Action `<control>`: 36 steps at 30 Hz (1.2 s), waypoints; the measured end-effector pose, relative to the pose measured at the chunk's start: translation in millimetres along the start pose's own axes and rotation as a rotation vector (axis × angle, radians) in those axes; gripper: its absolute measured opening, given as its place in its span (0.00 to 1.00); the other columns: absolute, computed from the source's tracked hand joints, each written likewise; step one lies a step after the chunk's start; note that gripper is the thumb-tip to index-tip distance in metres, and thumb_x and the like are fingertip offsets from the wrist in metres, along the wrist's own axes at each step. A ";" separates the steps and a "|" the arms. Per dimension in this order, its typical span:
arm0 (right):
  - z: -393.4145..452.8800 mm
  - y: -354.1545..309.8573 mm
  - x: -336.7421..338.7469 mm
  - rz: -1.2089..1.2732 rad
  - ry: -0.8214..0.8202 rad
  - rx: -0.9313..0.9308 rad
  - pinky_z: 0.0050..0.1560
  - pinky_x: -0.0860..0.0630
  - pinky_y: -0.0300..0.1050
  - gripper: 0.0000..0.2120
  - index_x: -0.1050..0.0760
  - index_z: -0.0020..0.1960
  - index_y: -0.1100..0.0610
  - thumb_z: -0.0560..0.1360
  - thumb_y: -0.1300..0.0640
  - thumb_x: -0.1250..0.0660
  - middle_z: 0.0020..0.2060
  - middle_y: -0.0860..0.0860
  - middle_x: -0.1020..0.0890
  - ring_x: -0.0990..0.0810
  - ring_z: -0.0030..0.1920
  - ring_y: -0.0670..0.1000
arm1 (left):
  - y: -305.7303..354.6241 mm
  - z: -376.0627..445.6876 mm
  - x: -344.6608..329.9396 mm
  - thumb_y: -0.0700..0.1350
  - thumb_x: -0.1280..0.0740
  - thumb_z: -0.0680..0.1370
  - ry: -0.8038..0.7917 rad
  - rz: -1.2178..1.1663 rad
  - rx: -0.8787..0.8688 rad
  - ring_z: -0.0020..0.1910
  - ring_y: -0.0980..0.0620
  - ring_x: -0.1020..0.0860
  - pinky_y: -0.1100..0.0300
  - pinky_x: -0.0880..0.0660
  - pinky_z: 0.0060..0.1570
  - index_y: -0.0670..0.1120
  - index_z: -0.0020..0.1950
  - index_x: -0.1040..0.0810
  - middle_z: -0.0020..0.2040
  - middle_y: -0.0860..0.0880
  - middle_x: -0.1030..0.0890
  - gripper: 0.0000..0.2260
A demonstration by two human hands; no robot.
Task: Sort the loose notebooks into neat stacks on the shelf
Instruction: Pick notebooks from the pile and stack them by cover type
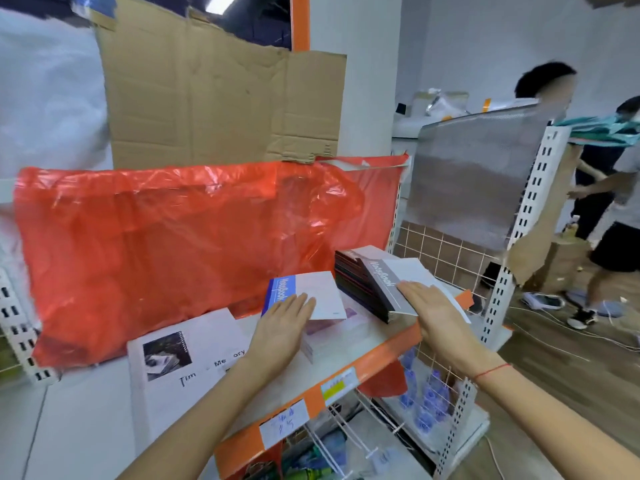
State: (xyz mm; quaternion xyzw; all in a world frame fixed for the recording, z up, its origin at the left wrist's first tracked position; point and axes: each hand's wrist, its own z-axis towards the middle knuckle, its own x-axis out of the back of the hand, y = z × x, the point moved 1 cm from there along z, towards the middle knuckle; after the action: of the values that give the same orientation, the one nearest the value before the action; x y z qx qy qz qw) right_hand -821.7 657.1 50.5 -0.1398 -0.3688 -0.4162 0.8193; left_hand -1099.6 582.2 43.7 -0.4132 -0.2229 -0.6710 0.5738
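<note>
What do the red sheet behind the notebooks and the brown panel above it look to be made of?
The red sheet looks like thin plastic film: it is translucent and glossy, with crinkles and glare. The brown panel looks like matte corrugated cardboard, going by its fold creases and torn, ragged lower edge. The notebooks seem to have smooth card covers, though that is less certain.

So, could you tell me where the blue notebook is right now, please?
In the head view, the blue notebook lies mid-shelf under the left hand, against the red plastic sheet and left of the dark notebook stack.
</note>
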 end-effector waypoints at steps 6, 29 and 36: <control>27.3 43.9 -41.6 0.083 0.011 -0.003 0.52 0.25 0.67 0.35 0.24 0.59 0.68 0.53 0.83 0.36 0.55 0.63 0.20 0.20 0.55 0.64 | 4.4 15.2 -18.6 0.38 0.47 0.68 0.065 -0.033 0.043 0.46 0.44 0.17 0.54 0.20 0.40 0.43 0.58 0.24 0.51 0.42 0.17 0.22; 100.5 164.5 -115.1 0.585 -0.518 0.342 0.65 0.55 0.27 0.27 0.36 0.72 0.59 0.76 0.53 0.35 0.72 0.51 0.34 0.38 0.72 0.50 | 87.9 78.9 -59.4 0.36 0.48 0.67 -0.059 0.177 0.561 0.54 0.43 0.19 0.50 0.21 0.49 0.45 0.64 0.32 0.58 0.43 0.19 0.25; 97.4 172.6 -137.6 0.581 -0.622 0.366 0.72 0.57 0.40 0.50 0.44 0.76 0.47 0.63 0.19 0.56 0.73 0.40 0.42 0.49 0.72 0.37 | 92.5 80.6 -55.6 0.35 0.49 0.66 -0.062 0.211 0.588 0.54 0.42 0.19 0.50 0.21 0.50 0.44 0.64 0.32 0.58 0.42 0.20 0.27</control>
State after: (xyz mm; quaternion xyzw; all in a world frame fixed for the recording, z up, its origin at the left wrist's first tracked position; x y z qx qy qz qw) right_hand -786.2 895.1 31.9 -0.2086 -0.6101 -0.0355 0.7635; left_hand -987.3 654.7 27.5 -0.2704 -0.3809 -0.5017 0.7280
